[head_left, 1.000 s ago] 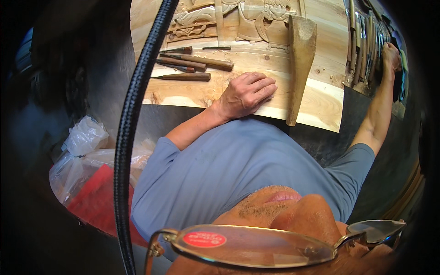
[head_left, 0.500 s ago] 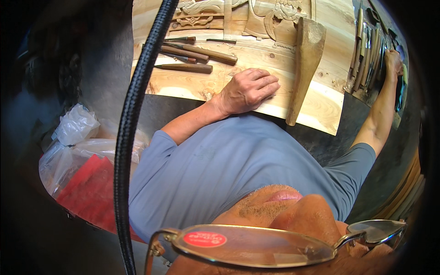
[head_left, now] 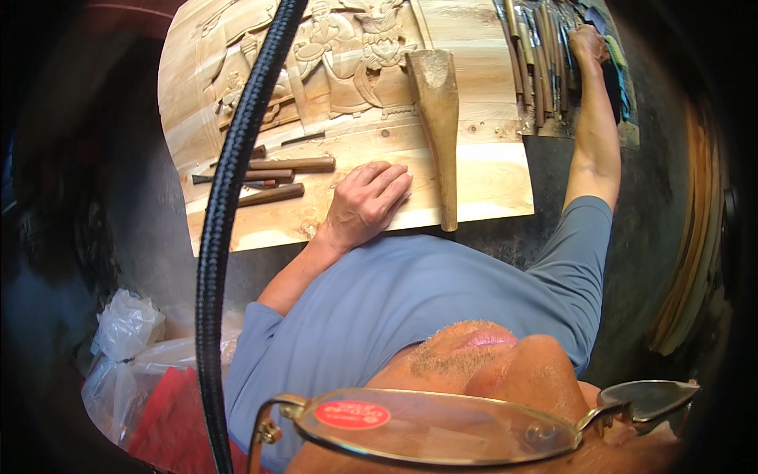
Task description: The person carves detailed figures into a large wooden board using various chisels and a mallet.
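Observation:
A carved wooden panel (head_left: 482,170) with figures in relief lies before me. My left hand (head_left: 367,204) rests on its near edge, fingers lying loosely over the wood, holding nothing. Just right of that hand lies a wooden mallet (head_left: 436,118), its broad end away from me and its narrow handle at the panel's edge. Several wooden-handled chisels (head_left: 292,164) lie to the left. My right arm stretches to the far right, where my right hand (head_left: 588,46) is closed beside a row of carving tools (head_left: 543,59); what its fingers hold is hidden.
A black braided cable (head_left: 217,276) hangs across the left of the view. At the lower left are a tied clear plastic bag (head_left: 130,324) and something red (head_left: 174,415). Long wooden strips (head_left: 691,237) stand at the right. Wood chips lie on the panel.
The view has shifted to the right, so the panel and tools appear further left. My left hand stays at the panel's edge. My right hand remains by the tool row.

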{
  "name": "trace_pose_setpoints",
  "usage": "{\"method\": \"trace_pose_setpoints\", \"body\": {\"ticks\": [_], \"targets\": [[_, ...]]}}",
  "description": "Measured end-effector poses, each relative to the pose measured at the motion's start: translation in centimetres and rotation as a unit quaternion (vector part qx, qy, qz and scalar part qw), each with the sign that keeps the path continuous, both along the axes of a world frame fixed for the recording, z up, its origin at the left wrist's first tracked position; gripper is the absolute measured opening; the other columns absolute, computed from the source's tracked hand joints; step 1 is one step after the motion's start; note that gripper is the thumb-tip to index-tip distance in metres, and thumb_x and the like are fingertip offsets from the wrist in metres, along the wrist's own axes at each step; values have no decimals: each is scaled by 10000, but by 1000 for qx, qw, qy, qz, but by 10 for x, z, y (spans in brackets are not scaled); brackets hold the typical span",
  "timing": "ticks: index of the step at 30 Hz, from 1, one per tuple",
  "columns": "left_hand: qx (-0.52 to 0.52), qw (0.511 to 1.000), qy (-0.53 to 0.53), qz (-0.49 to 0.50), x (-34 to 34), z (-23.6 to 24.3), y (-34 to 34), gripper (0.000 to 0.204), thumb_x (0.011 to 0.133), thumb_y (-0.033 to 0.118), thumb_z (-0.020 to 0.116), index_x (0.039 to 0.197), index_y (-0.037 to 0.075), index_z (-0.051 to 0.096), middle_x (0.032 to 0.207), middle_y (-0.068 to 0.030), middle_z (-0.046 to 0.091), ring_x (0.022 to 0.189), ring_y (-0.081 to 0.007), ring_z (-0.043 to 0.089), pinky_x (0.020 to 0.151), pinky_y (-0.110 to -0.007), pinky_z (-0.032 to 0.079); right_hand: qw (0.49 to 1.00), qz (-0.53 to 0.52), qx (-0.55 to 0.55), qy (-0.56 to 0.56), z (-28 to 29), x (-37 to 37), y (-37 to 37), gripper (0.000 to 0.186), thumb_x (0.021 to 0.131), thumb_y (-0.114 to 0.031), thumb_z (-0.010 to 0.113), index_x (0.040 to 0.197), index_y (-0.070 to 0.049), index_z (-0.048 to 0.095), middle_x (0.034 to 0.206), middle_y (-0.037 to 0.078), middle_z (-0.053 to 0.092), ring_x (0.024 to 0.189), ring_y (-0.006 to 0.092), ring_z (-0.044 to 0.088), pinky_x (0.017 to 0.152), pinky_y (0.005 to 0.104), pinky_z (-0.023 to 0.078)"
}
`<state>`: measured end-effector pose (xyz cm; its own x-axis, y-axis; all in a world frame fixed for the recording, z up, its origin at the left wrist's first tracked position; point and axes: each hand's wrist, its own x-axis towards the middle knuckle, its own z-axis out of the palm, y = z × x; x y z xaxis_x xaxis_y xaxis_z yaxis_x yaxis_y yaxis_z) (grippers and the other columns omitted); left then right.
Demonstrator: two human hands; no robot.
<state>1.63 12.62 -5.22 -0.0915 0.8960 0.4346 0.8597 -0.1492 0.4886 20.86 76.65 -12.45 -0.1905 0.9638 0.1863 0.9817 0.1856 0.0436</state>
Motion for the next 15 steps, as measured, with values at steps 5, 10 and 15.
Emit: {"method": "trace_pose_setpoints", "body": {"ticks": [5, 10, 15], "targets": [[-3, 1000, 4, 4, -1, 1, -1, 271, 821, 99, 818, 1071, 43, 728, 1094, -82, 756, 976, -275, 713, 816, -390, 582, 989, 40, -136, 31, 29, 2, 2, 389, 882, -462, 721, 1175, -217, 795, 1297, 181, 721, 1206, 419, 682, 1009, 534, 531], [-13, 1000, 6, -3, -2, 0, -1, 272, 838, 126, 798, 1081, 52, 704, 1121, -88, 732, 1006, -280, 696, 863, -393, 580, 998, -58, -32, -3, 8, -8, -7, 510, 881, -513, 722, 1206, -124, 770, 1255, 208, 730, 1199, 420, 686, 981, 532, 548], [-9, 1000, 6, -5, -2, 1, -2, 280, 837, 121, 796, 1091, 49, 702, 1114, -85, 727, 1003, -279, 690, 861, -394, 578, 997, 53, -18, -59, 25, 12, -28, 541, 870, -552, 723, 1157, -96, 777, 1173, 224, 751, 1136, 435, 709, 929, 542, 559]]}}
